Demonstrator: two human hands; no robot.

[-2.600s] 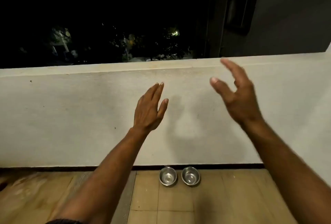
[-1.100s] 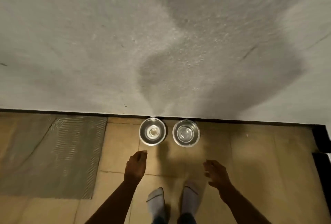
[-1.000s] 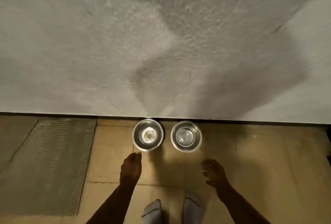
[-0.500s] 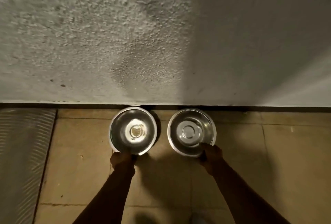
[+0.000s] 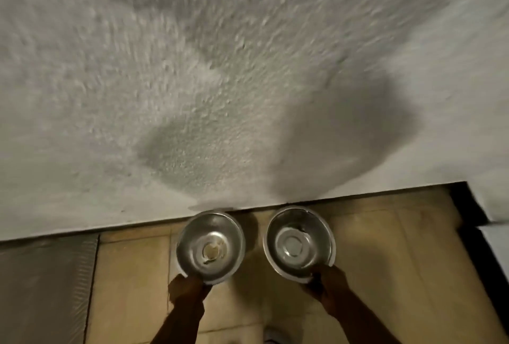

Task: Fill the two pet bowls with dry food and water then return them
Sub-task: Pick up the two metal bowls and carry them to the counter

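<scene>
A: Status on my feed?

B: Near edge first: left hand (image 5: 187, 290) at 7 o'clock, fingers curled onto the near rim of the left bowl (image 5: 210, 246). Right hand (image 5: 326, 283) at 5 o'clock, pinching the near rim of the right bowl (image 5: 299, 243).

A: Bowl positions?

B: Side by side, apart, low centre, over the tiled floor (image 5: 385, 261). I can't tell if they're lifted or resting. Both steel, no food or water I can see; left one has a small residue mark at its centre.

A: Beyond them?

B: Rough white wall (image 5: 192, 82) from 9 to 3, dark skirting strip at its base. Ribbed grey mat (image 5: 46, 288) at 8 o'clock.
</scene>
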